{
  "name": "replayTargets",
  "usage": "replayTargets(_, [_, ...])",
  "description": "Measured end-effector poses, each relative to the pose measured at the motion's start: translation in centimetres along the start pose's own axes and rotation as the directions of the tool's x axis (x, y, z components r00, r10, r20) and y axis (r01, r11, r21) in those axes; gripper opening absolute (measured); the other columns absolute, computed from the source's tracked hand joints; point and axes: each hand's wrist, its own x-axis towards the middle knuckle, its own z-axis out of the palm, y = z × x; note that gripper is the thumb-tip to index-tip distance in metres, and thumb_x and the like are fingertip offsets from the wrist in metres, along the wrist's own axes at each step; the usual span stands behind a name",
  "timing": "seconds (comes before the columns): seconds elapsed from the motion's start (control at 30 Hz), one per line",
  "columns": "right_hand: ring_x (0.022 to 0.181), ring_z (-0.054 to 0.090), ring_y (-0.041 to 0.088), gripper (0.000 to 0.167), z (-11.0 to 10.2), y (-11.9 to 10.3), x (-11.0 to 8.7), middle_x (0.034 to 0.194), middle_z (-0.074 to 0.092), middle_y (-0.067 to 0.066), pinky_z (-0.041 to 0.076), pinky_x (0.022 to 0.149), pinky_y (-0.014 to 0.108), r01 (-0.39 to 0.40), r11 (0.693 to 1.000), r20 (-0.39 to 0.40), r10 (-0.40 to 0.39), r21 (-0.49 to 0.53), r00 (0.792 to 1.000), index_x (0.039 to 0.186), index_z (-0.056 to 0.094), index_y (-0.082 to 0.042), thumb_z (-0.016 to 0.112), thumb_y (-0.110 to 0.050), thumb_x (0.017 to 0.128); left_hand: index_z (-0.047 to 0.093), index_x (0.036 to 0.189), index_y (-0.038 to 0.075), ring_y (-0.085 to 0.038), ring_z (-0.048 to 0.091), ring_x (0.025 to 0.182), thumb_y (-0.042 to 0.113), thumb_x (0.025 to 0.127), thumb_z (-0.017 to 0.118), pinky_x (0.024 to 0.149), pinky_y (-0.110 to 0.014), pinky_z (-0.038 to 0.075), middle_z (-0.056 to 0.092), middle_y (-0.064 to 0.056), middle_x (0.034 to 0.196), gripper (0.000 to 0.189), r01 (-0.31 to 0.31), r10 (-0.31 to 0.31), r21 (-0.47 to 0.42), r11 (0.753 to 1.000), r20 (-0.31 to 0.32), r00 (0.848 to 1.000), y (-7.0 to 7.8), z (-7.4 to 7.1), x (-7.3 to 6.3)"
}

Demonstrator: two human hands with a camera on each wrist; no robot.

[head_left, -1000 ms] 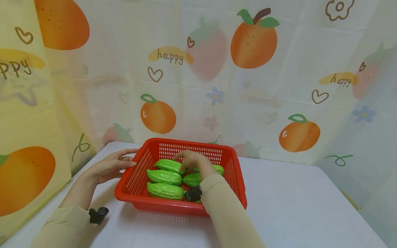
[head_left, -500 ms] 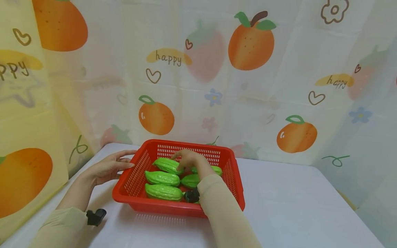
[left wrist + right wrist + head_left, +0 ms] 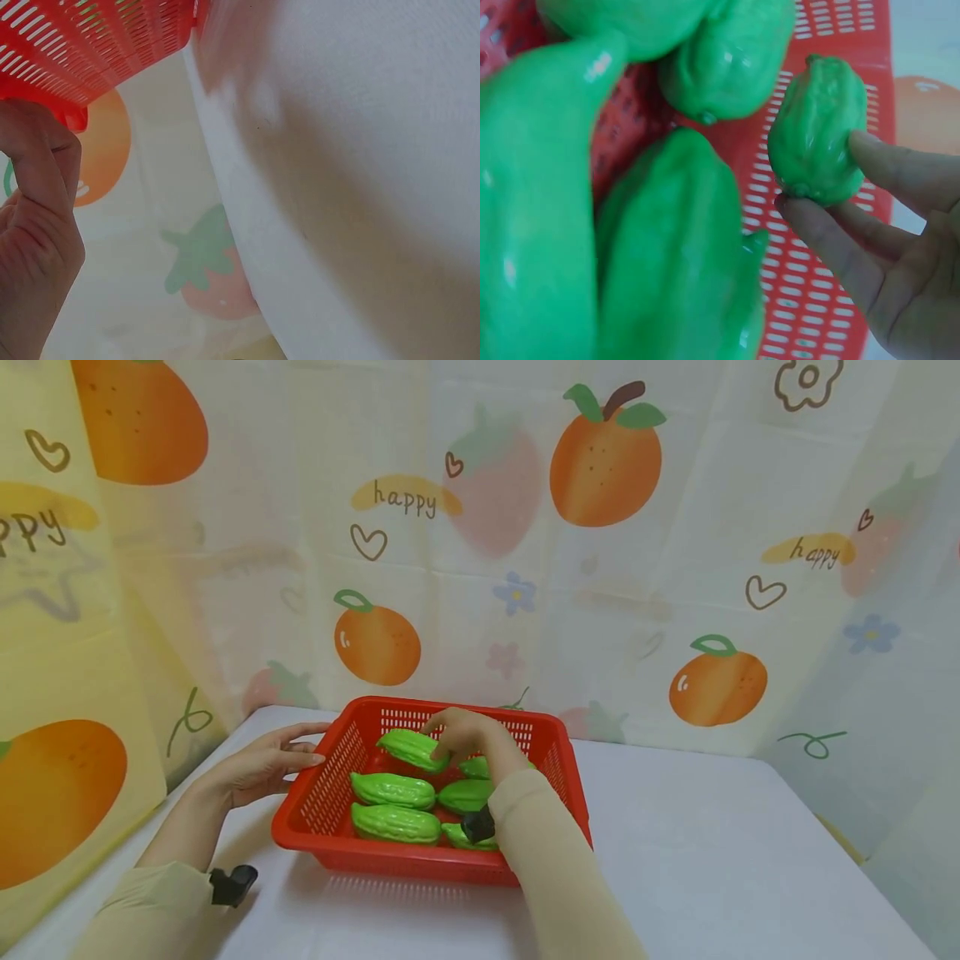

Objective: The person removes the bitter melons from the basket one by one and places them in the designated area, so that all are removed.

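In the head view, a red plastic basket with slotted walls stands on the table. My left hand holds its left rim, and the left wrist view has bent fingers against that rim. Inside the basket, my right hand pinches a bright green bitter melon near its right end, thumb on one side and fingers on the other. The right wrist view has this bitter melon raised beside the slotted wall. Several more bitter melons lie on the basket floor, some partly hidden by my right arm.
A white-covered table extends to the right and in front of the basket. Behind it hangs a curtain printed with fruit, and a yellowish one hangs at the left. Black wrist mounts sit on both sleeves.
My right hand has lifted the back-left bitter melon slightly off the basket floor and moved it a little right. The left hand stays at the rim. The view has shifted slightly.
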Motion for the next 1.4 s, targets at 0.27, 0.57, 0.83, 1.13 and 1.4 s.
replayTargets(0.27, [0.059,0.04,0.014,0.052,-2.3,-0.5,-1.3,0.151,0.04,0.013,0.041,0.064,0.029,0.045,0.998,-0.005,-0.045,-0.033,0.999,0.144,0.048,-0.01,0.062,-0.007,0.094,0.015,0.156,0.007,-0.012,0.067,0.097,0.02,0.099,0.057,0.087,-0.038,0.061,0.066,0.005,0.108,0.072,0.008,-0.008,0.01,1.0,-0.004,1.0,0.1,0.1,0.1])
replayTargets(0.57, [0.126,0.057,0.03,0.054,-4.3,-1.2,-2.6,0.15,0.045,0.021,0.047,0.067,0.025,0.097,0.995,-0.11,-0.094,0.018,0.989,0.144,0.047,-0.009,0.063,-0.006,0.093,0.016,0.156,0.007,-0.012,0.066,0.097,0.021,0.098,0.058,0.088,-0.038,0.06,0.064,0.005,0.107,0.072,0.01,-0.01,0.021,1.0,-0.012,1.0,-0.1,-0.1,-0.1])
replayTargets(0.83, [0.126,0.06,0.034,0.057,-6.5,-1.3,-4.7,0.144,0.052,0.023,0.057,0.098,0.043,0.15,0.988,-0.21,-0.139,0.038,0.968,0.145,0.046,-0.012,0.066,-0.009,0.092,0.014,0.156,0.005,-0.012,0.067,0.097,0.021,0.099,0.058,0.088,-0.039,0.061,0.065,0.004,0.109,0.074,-0.002,0.002,0.021,1.0,0.004,1.0,0.0,-0.2,-0.1])
replayTargets(1.13, [0.119,0.064,0.029,0.056,-8.6,-0.4,-7.9,0.14,0.056,0.016,0.058,0.094,0.04,0.166,0.986,-0.318,-0.153,0.016,0.936,0.145,0.046,-0.017,0.065,-0.016,0.092,0.014,0.156,0.006,-0.013,0.067,0.098,0.021,0.098,0.058,0.088,-0.041,0.06,0.065,0.003,0.109,0.074,0.005,-0.005,0.03,1.0,-0.005,1.0,0.4,0.0,0.1])
replayTargets(1.4, [0.119,0.064,0.031,0.057,-9.5,1.2,-10.1,0.137,0.058,0.019,0.058,0.096,0.041,0.178,0.983,-0.38,-0.145,0.052,0.913,0.145,0.044,-0.012,0.064,-0.015,0.092,0.017,0.156,0.006,-0.014,0.067,0.095,0.021,0.098,0.059,0.088,-0.041,0.061,0.064,0.002,0.105,0.073,0.016,-0.015,0.027,1.0,-0.021,1.0,0.2,0.0,0.0])
